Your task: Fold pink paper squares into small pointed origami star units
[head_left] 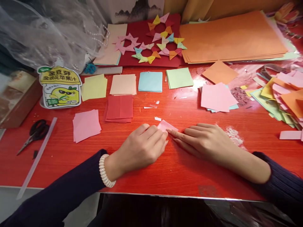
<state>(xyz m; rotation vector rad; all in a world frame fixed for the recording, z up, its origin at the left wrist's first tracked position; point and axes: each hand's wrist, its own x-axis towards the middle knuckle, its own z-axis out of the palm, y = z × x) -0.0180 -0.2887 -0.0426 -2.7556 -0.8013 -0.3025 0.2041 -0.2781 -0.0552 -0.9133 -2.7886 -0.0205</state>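
A small folded piece of pink paper [167, 126] lies flat on the red table [151, 176], between my two hands. My left hand [144, 143], with a beaded band at its wrist, has its fingers curled down over the paper's left side, covering part of it. My right hand [201, 138] rests on the table with its fingers stretched out. Its index fingertip touches the paper's lower edge. White paper scraps [157, 119] lie just beyond. Nearby are stacks of red squares [120, 107] and pink squares [86, 125].
Yellow [94, 87], peach [123, 84], blue [150, 81] and green squares [179, 78] line up farther back. Folded paper rings [148, 52] lie behind them. Scissors [35, 134] and a clear strip [38, 157] are at left, paper piles [274, 101] at right.
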